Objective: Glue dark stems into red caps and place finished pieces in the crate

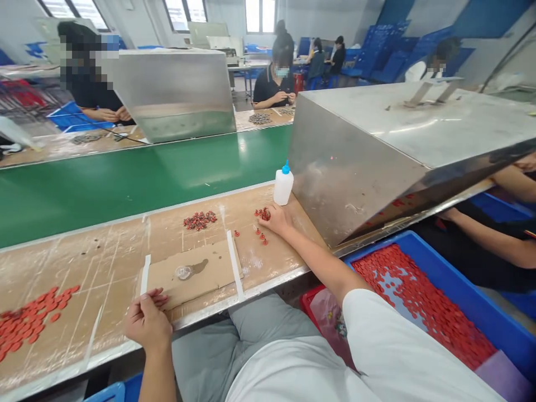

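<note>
My right hand (276, 219) reaches to the far right of the bench, fingers bent around small red parts with dark metal bits (263, 213). Several more such parts (261, 235) lie loose just in front of it. A white squeeze bottle (283, 186) with a blue tip stands upright behind that hand. At the bench's front edge is my left hand (147, 319), its fingers curled together under the thumb; whatever they hold, if anything, is hidden. Beside it, a cardboard sheet (218, 269) carries a small clear round dish (183, 272) and a dark wet stain.
A heap of red-and-metal parts (200, 220) sits behind the cardboard. Flat red discs (39, 314) spread at left. Beyond runs a green conveyor belt (138, 173). A metal hood (343, 162) rises at right, above a blue bin (444, 268) of red discs. Other people sit nearby.
</note>
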`<state>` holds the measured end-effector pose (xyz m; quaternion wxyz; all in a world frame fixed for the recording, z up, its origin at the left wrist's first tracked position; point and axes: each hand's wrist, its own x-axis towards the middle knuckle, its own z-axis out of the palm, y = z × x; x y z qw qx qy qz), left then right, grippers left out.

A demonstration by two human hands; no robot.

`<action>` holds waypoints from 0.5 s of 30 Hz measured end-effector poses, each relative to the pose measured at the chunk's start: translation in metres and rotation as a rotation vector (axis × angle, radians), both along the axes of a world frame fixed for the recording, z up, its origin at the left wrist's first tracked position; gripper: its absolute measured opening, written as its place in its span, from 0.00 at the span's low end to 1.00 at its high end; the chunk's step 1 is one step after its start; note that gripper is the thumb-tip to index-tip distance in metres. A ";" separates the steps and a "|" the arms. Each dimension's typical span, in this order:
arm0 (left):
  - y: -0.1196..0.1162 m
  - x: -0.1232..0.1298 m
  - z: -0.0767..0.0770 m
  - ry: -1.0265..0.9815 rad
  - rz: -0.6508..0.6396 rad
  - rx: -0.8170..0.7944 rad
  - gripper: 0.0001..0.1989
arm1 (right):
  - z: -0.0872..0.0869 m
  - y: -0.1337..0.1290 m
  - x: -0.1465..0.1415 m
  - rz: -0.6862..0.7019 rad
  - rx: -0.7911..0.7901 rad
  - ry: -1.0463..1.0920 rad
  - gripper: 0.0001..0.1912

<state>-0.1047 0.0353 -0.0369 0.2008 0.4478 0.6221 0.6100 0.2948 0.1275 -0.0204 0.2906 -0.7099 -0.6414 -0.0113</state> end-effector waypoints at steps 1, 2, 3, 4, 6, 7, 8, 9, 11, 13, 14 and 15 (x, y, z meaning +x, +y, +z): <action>0.000 0.000 -0.001 -0.039 0.014 0.004 0.14 | -0.001 0.002 0.001 0.001 0.004 -0.007 0.22; -0.001 0.001 -0.001 -0.083 0.032 0.007 0.14 | -0.001 0.003 0.001 0.001 0.008 -0.013 0.23; -0.001 0.002 0.000 -0.113 0.052 0.008 0.14 | -0.002 0.005 0.002 0.001 0.010 -0.017 0.24; -0.001 0.003 0.001 -0.109 0.060 -0.002 0.14 | -0.003 0.006 0.002 0.001 0.012 -0.021 0.24; -0.002 0.004 0.003 -0.078 0.072 -0.022 0.15 | -0.005 0.008 0.003 0.002 0.012 -0.032 0.24; -0.002 0.005 0.004 -0.065 0.074 -0.029 0.15 | -0.006 0.009 0.003 0.002 0.012 -0.039 0.23; -0.003 0.006 0.005 -0.059 0.075 -0.032 0.15 | -0.006 0.010 0.004 0.003 0.011 -0.047 0.22; -0.003 0.006 0.006 -0.058 0.078 -0.032 0.15 | -0.007 0.011 0.004 0.003 0.010 -0.053 0.21; -0.003 0.006 0.006 -0.062 0.090 -0.027 0.16 | -0.007 0.012 0.004 0.003 0.008 -0.063 0.19; -0.003 0.006 0.006 -0.065 0.104 -0.025 0.16 | -0.007 0.014 0.004 0.001 0.002 -0.069 0.18; -0.003 0.006 0.006 -0.065 0.109 -0.025 0.15 | -0.006 0.014 0.004 -0.001 -0.002 -0.071 0.17; -0.002 0.005 0.005 -0.067 0.112 -0.025 0.15 | -0.006 0.015 0.004 -0.004 -0.006 -0.073 0.17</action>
